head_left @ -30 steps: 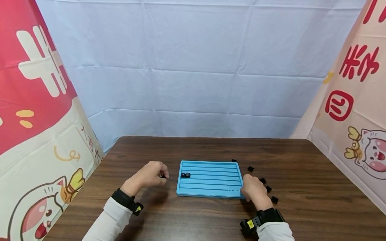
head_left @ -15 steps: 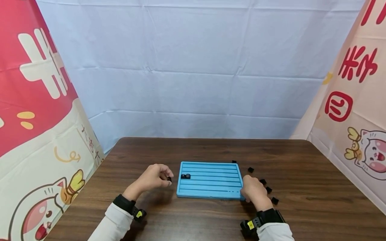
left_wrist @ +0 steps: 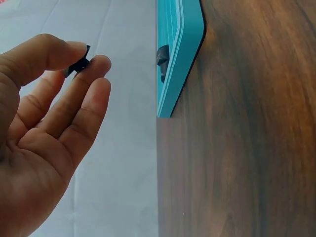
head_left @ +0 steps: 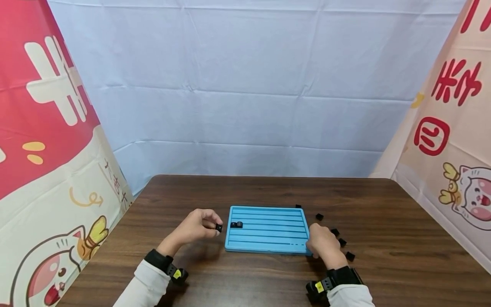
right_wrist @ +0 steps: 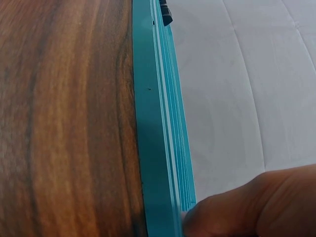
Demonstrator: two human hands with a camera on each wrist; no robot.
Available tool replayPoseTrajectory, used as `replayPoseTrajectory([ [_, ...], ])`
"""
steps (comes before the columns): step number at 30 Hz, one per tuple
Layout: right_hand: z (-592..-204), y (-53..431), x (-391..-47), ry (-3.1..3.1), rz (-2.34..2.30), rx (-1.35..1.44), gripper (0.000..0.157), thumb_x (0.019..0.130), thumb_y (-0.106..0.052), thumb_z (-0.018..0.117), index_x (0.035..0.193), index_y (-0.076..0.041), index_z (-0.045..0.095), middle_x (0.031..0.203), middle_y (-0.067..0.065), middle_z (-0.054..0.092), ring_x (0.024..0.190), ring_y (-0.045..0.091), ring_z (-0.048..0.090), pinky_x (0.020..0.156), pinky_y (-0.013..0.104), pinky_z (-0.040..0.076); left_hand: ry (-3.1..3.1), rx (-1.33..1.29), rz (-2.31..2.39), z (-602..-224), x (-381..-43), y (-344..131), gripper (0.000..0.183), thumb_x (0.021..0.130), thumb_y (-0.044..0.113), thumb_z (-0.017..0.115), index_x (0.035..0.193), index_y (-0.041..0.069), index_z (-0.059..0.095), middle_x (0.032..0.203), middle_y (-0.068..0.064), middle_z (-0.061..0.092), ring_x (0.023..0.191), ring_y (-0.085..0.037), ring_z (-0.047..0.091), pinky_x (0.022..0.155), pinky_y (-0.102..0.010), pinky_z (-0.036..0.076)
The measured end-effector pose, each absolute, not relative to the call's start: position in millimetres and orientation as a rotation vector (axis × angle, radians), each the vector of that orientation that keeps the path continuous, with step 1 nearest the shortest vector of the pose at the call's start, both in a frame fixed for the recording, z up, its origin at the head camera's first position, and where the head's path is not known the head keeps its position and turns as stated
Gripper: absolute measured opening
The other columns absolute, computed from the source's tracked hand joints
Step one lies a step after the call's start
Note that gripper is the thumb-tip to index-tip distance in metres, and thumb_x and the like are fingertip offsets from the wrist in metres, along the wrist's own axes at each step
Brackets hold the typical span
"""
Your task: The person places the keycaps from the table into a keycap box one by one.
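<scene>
My left hand [head_left: 195, 226] pinches a small black keycap [head_left: 218, 228] between thumb and fingertips, just left of the blue grooved board [head_left: 268, 236]. The left wrist view shows this keycap [left_wrist: 78, 65] held up, its far side hidden by the fingers. Two black keycaps [head_left: 236, 224] sit side by side in a groove near the board's left end. At the board's front right corner, my right hand [head_left: 323, 241] grips the edge with curled fingers. In the right wrist view the thumb [right_wrist: 237, 210] lies against the board's rim [right_wrist: 155, 128]; the other fingers are out of sight there.
Several loose black pieces [head_left: 319, 217] lie on the brown wooden table [head_left: 184, 192] to the right of the board, some close by the right hand. Another dark piece [head_left: 298, 206] shows behind the board's far edge. A pale cloth [head_left: 245, 85] hangs behind the table.
My left hand has moved a little to the right toward the board, and the keycap in its fingertips shows more fully. The right hand and the board have stayed in place.
</scene>
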State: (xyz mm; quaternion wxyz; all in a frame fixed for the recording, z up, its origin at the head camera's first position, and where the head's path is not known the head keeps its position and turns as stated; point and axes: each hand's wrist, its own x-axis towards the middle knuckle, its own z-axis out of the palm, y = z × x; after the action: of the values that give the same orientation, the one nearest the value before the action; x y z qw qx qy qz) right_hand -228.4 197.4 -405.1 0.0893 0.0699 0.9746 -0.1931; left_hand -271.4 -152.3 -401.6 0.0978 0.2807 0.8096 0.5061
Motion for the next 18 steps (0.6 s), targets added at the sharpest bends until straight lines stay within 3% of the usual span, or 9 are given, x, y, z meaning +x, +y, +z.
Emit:
replayPoseTrajectory([
  [8, -405, 197, -228, 2.895, -0.581, 0.210, 0.006, 0.083, 0.007, 0.057, 0.089, 0.005, 0.059, 0.064, 0.011, 0.051, 0.047, 0.018, 0.040, 0.040, 0.024, 0.028, 2.383, 0.872, 1.508, -385, -258, -145, 0.016, 0.078, -0.009, 0.068, 0.092, -0.007, 0.060, 0.092, -0.020, 0.063, 0.079, -0.029, 0.065, 0.066, -0.031, 0.055],
  [18, -405, 198, -228, 2.900, -0.576, 0.202, 0.006, 0.083, 0.006, 0.058, 0.088, 0.004, 0.059, 0.064, 0.011, 0.051, 0.047, 0.017, 0.038, 0.040, 0.024, 0.028, 2.412, 0.839, 1.502, -381, -253, -139, 0.024, 0.076, -0.007, 0.071, 0.099, -0.007, 0.064, 0.092, -0.017, 0.063, 0.078, -0.023, 0.064, 0.065, -0.028, 0.054],
])
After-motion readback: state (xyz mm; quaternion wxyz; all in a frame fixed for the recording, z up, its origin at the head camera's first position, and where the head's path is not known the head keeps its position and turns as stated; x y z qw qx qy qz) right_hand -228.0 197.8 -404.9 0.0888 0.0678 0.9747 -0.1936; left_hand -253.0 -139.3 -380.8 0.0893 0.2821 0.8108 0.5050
